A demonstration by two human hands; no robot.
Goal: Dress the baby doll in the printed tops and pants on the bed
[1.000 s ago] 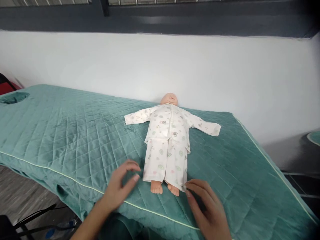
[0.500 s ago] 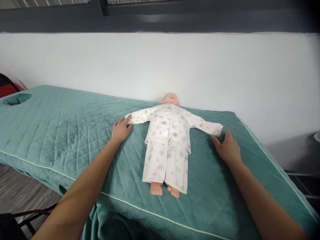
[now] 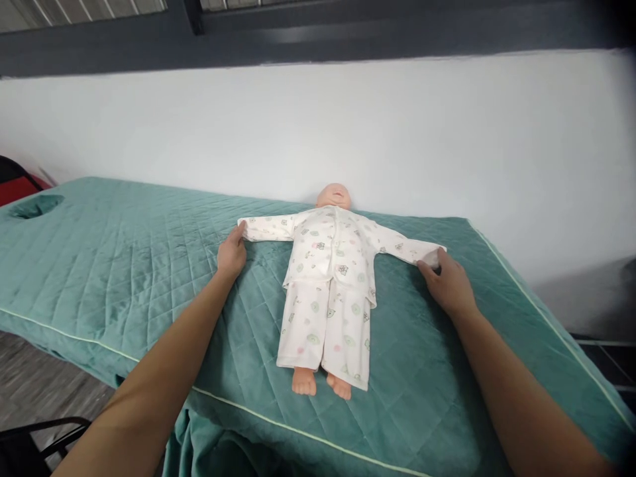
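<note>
A baby doll [image 3: 336,197] lies on its back on a quilted green table cover [image 3: 124,265], head toward the white wall. It wears a white printed top [image 3: 330,248] and matching trousers [image 3: 325,328], with bare feet near the front edge. My left hand [image 3: 231,252] pinches the cuff of the doll's left-side sleeve [image 3: 263,228]. At the other cuff, my right hand [image 3: 447,281] pinches the right-side sleeve [image 3: 410,248]. Both sleeves are stretched out sideways.
The padded table runs left to a face hole [image 3: 34,207] and ends at its right edge [image 3: 546,324] near the wall. A red and black object [image 3: 14,182] sits at far left. Dark chair legs [image 3: 44,440] and wood floor show below left.
Both hands moved from the doll's trouser hems up to the sleeve cuffs, then closed on them and pulled the sleeves outward and straighter.
</note>
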